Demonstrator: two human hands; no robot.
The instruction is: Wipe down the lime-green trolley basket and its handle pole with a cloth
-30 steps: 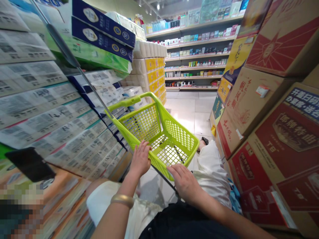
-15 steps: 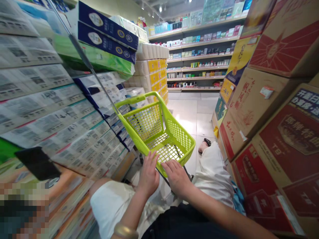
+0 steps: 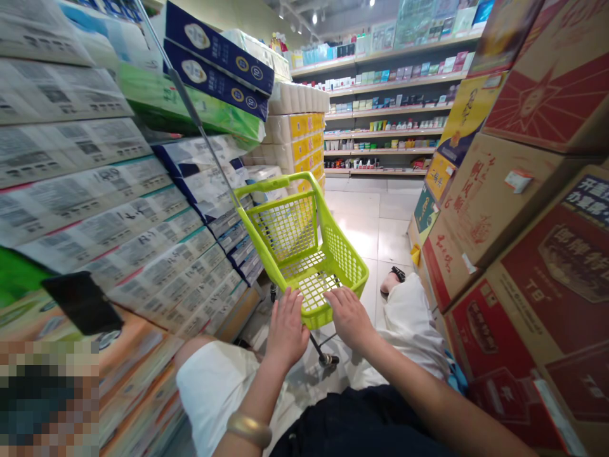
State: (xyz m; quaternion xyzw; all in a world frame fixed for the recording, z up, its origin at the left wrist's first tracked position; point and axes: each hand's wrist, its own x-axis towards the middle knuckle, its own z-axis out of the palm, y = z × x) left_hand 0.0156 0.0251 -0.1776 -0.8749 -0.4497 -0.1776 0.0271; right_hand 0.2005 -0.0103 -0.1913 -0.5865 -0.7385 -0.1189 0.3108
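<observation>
A small lime-green shopping cart with a lattice basket stands between my knees, its basket bare inside. My left hand is at the near left corner of the basket, fingers laid over the rim and thumb outside it. Over the near right part of the rim, my right hand has its fingers bent inward. Both hands hide the rim beneath them, so how firmly they grip does not show. A front wheel shows below the basket.
Stacked tissue packs wall the left side, with a phone on a rod before them. Liquor cartons are piled at right. Shelves of cosmetics stand beyond the tiled floor.
The cart has shifted slightly away from me and turned a little, bringing its front wheel into view. My right hand has moved right and forward, so the hands are farther apart.
</observation>
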